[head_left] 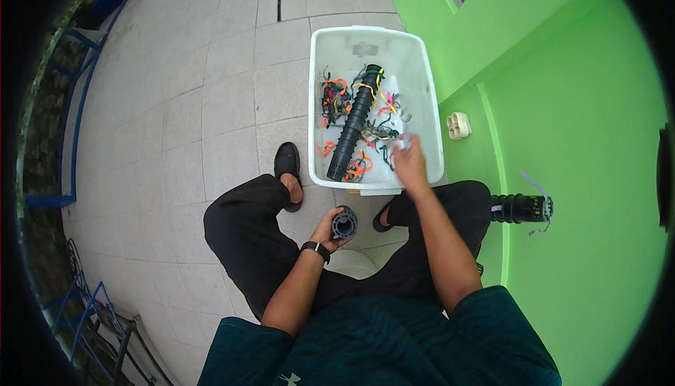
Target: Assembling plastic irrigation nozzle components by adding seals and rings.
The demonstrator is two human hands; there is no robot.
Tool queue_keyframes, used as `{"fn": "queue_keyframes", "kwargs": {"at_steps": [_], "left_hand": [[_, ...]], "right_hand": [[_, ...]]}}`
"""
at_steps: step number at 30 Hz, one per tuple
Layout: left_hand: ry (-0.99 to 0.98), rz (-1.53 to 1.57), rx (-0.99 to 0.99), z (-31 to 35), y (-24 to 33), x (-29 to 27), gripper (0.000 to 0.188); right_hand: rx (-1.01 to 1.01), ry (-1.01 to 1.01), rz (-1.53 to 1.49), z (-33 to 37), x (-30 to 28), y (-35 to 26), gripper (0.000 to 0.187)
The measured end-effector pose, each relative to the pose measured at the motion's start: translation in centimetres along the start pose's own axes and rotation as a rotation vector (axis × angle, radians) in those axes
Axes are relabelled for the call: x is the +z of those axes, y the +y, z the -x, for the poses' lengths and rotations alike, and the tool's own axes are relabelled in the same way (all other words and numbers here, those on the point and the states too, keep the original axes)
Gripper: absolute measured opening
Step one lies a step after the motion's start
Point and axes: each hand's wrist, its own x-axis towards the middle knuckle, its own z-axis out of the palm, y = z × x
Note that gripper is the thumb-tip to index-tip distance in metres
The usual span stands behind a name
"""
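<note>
The left hand (329,231) gripped 1 hollow cylinder (344,211) — probably stiff, light, best held around its outside; the right hand (410,163) was blurred — grip unclear.

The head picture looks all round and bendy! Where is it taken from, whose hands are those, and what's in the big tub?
There's no robot here, just a person. The camera sits on their head and looks down, and its very wide lens makes straight edges curve.

The person's left hand holds a dark tube with its open end facing up. Their right hand is over the near right part of the white tub. It's blurry, so I can't tell what's at its fingertips.

Inside the tub lie a long black ribbed tube and tangled colourful strips: orange, yellow, green and more. Beside the right knee is another black tube.
</note>
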Motion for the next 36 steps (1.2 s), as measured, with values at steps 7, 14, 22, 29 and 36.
{"fn": "queue_keyframes", "kwargs": {"at_steps": [7, 14, 22, 29, 36], "left_hand": [[-0.14, 0.145, 0.191, 3.0, -0.6, 1.4, 0.052], [-0.281, 0.337, 0.24, 4.1, -1.7, 2.3, 0.042], [-0.277, 0.239, 0.033, -1.9, -1.6, 0.6, 0.036], [-0.266, 0.272, 0.152, -3.6, -1.8, 2.2, 0.029], [-0.201, 0.366, 0.082, -4.1, -2.4, 2.9, 0.029]], "right_hand": [[-0.402, -0.439, 0.354, 16.3, -1.8, -6.2, 0.075], [-0.556, -0.469, 0.194, 16.5, -3.2, -4.7, 0.071], [-0.62, -0.643, 0.405, 16.0, -4.6, -3.9, 0.072], [-0.429, -0.481, 0.468, 16.2, -3.5, -4.1, 0.069], [-0.312, -0.491, 0.647, 15.3, -1.5, -2.2, 0.054]]}}
